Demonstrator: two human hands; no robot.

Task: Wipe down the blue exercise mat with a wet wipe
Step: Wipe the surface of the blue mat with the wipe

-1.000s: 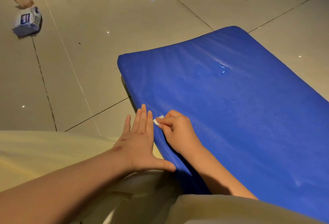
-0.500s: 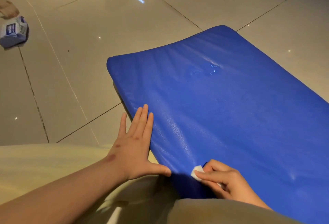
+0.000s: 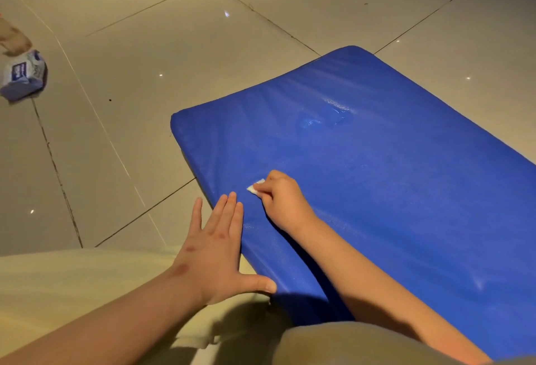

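Observation:
A thick blue exercise mat (image 3: pixel 391 179) lies on the tiled floor, running from the centre to the right edge of the head view. Wet streaks shine near its far end. My right hand (image 3: pixel 282 200) pinches a small folded white wet wipe (image 3: pixel 255 186) and presses it onto the mat close to the left edge. My left hand (image 3: pixel 216 244) lies flat with straight, spread fingers on the mat's left edge, its thumb against the near corner.
A blue and white pack of wipes (image 3: pixel 24 76) lies on the floor at far left. Pale glossy floor tiles (image 3: pixel 162 54) surround the mat. My legs in light clothing (image 3: pixel 58 286) fill the bottom of the view.
My right hand slid the wipe down to the mat's near edge, then back up along the left side. My left hand stayed flat on the mat's edge.

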